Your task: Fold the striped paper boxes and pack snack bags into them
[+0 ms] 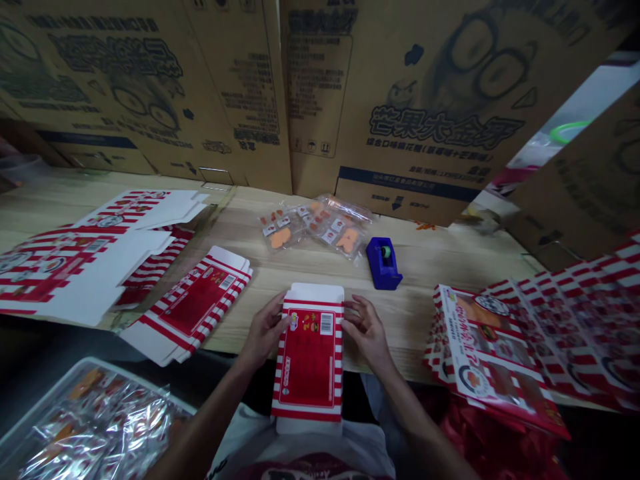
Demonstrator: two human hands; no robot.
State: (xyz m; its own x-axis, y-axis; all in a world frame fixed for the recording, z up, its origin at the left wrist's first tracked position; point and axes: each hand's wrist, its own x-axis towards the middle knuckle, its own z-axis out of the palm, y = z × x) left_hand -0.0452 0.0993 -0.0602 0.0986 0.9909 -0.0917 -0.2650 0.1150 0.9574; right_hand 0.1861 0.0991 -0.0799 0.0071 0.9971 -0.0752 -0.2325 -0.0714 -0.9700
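A red-and-white striped carton (309, 357) with a barcode lies in front of me, its white end flaps at top and bottom. It reaches over the table's near edge toward my body. My left hand (267, 331) grips its left edge near the top, thumb on the printed face. On the right edge, my right hand (367, 328) holds it with bent fingers. Left of it rests a small stack of folded cartons (195, 303). Beyond the carton are clear candy packets (327, 227) with orange pieces and a blue tape dispenser (384, 263).
Flat carton blanks (75, 260) are piled at the left. A white tub (90, 363) of clear packets stands at lower left. Several finished-looking boxes (493, 340) stand in rows at the right. Large brown cardboard boxes (320, 160) wall off the table's back.
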